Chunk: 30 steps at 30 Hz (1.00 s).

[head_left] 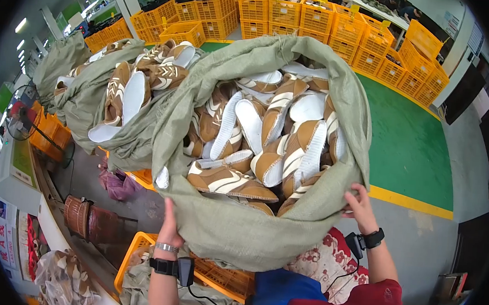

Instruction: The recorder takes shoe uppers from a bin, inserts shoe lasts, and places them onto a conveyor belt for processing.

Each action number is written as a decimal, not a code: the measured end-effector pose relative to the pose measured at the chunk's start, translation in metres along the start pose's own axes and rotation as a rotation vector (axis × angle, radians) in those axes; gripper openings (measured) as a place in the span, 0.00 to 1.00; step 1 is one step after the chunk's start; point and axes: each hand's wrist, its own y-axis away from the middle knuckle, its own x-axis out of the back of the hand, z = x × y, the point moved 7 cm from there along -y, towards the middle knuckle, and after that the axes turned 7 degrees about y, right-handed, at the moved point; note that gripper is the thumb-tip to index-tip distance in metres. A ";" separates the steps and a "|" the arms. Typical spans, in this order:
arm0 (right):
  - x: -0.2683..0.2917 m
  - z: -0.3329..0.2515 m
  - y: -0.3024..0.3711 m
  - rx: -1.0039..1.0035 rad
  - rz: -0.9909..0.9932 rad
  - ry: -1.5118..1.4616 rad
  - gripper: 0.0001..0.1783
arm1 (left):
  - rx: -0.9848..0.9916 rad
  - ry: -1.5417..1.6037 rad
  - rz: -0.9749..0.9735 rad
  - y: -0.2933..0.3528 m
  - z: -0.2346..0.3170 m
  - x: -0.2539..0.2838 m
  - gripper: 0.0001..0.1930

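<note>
A large grey-green woven sack (255, 235) with a rolled-down rim stands in front of me. It is filled with brown sneaker uppers (228, 182) that have cream stripes and white bottoms, piled at various angles. My left hand (171, 227) rests against the sack's near left side, thumb pointing up; its other fingers are mostly hidden. On the near right side, the bent fingers of my right hand (361, 209) grip the sack's cloth. A white tip of one piece (163, 178) shows at the outer left of the rim.
More sacks of similar shoes (141, 83) stand at the left. Stacked yellow crates (285, 13) line the far side. A yellow crate (135, 252) with grey cloth sits below the sack. At left are a brown stool-like object (78, 214), a purple bundle (118, 180) and a fan (23, 111).
</note>
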 end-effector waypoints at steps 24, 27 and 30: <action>-0.105 -0.069 0.082 0.757 -0.624 1.086 0.13 | -0.255 -1.615 0.625 -0.003 -0.084 0.126 0.24; -0.139 -0.118 0.101 1.135 -0.324 0.908 0.11 | -0.080 -1.705 0.474 -0.003 -0.085 0.097 0.26; -0.155 -0.119 0.110 1.406 -0.257 0.980 0.10 | -0.114 -0.886 0.297 0.021 -0.068 0.055 0.34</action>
